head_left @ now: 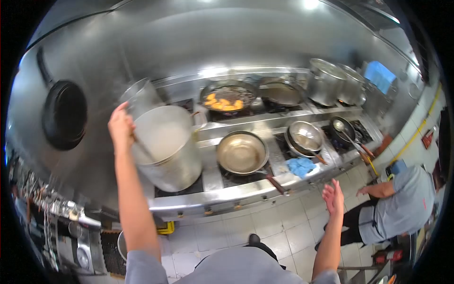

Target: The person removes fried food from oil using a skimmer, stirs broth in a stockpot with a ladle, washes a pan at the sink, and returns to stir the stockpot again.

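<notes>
My left hand [121,127] is closed around the upper end of a long-handled utensil [144,148], which slants down into a tall stockpot [182,168]. The working end of that utensil is hidden, and the pot's inside looks pale and hazy. Away from the stove's front edge, my right hand [334,199] hangs in the air with its fingers extended and nothing in it. On the burner right of the stockpot sits a metal frying pan [242,152], its handle pointing toward the front right.
Yellow pieces fry in a dark pan [229,88] at the back, beside another wide pan [281,93]. A blue cloth [300,166] lies near stacked pans. Tall pots [326,83] stand at the back right. A person [397,203] in grey is on my right.
</notes>
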### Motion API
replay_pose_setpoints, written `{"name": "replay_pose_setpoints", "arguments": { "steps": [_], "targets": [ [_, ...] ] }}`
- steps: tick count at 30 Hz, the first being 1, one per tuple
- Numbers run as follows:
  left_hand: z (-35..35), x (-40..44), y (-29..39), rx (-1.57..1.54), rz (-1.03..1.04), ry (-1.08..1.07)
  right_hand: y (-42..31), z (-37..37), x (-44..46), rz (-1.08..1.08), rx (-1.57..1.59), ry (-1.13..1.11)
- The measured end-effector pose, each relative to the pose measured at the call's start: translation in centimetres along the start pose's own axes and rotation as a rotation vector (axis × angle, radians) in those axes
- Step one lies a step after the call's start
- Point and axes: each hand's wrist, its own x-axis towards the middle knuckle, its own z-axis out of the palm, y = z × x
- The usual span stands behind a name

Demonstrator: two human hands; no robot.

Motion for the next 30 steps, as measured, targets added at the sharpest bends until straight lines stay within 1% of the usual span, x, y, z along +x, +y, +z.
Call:
{"name": "replay_pose_setpoints", "arguments": {
  "steps": [1,2,3,5,6,7,8,9,11,12,13,15,16,17,19,21,23,24,25,26,27,29,30],
  "targets": [
    [1.7,-0.2,-1.3,-0.034,-0.025,-0.027,-1.7,-0.8,-1.4,-0.029,-0.016,0.037],
    [0.3,0.1,-2.6,-0.096,-0.041,0.010,-2.9,0.1,-0.8,-0.032,-0.007,0.025],
    [4.8,0.6,1.7,-0.050,0.050,-0.013,0.2,-1.1,2.9,0.050,0.094,0.035],
    [5.7,-2.6,0.3,-0.152,0.036,0.032,-3.1,-3.8,6.5,0.103,0.011,0.043],
    [6.7,-4.2,-0.8,-0.169,0.021,0.039,-4.8,-4.6,8.2,0.092,-0.009,0.047],
    [7.3,-5.3,-1.6,-0.180,0.107,0.026,-5.1,-4.7,9.6,0.173,-0.055,0.026],
    [7.8,-6.0,-2.1,-0.180,0.199,0.013,-4.7,-4.6,10.7,0.263,-0.096,-0.001],
    [8.6,-6.8,-2.5,-0.169,0.208,0.025,-4.3,-4.0,11.6,0.272,-0.096,-0.018],
    [10.3,-9.3,-3.7,-0.157,0.314,-0.061,-3.5,-2.1,13.0,0.453,-0.089,-0.222],
    [10.9,-10.4,-4.5,-0.149,0.313,-0.106,-2.9,-1.1,13.4,0.490,-0.070,-0.235],
    [11.5,-11.2,-5.2,-0.141,0.316,-0.151,-2.9,0.6,13.1,0.475,-0.060,-0.203],
    [12.1,-12.2,-5.8,-0.061,0.290,-0.200,-1.4,1.3,14.4,0.523,0.002,-0.140],
    [11.9,-12.4,-6.4,-0.031,0.284,-0.219,-0.5,1.5,15.1,0.510,-0.015,-0.116],
    [11.6,-12.3,-7.1,0.000,0.278,-0.240,-0.2,1.4,15.6,0.565,0.000,-0.129],
    [11.2,-11.6,-7.9,0.077,0.327,-0.230,-0.6,2.5,14.6,0.493,-0.047,-0.095],
    [9.9,-10.2,-8.0,0.148,0.362,-0.229,-1.5,3.2,13.2,0.420,-0.179,-0.085],
    [8.6,-8.1,-7.7,0.337,0.418,-0.180,-2.2,3.3,11.9,0.388,-0.221,-0.101],
    [7.5,-6.8,-7.5,0.377,0.401,-0.131,-2.4,2.7,11.7,0.352,-0.306,-0.163],
    [6.9,-5.9,-6.9,0.367,0.402,-0.125,-2.5,2.0,11.5,0.314,-0.389,-0.224],
    [6.1,-5.1,-6.1,0.287,0.363,-0.055,-2.2,1.1,11.6,0.247,-0.489,-0.232],
    [5.6,-4.6,-5.2,0.207,0.326,0.012,-2.4,1.1,11.1,0.239,-0.492,-0.232],
    [4.6,-4.5,-3.4,0.172,0.290,0.074,-3.0,1.7,9.8,0.076,-0.533,-0.186],
    [4.2,-4.1,-2.8,0.169,0.313,0.105,-3.4,2.2,9.7,0.042,-0.542,-0.182]
  ]
}}
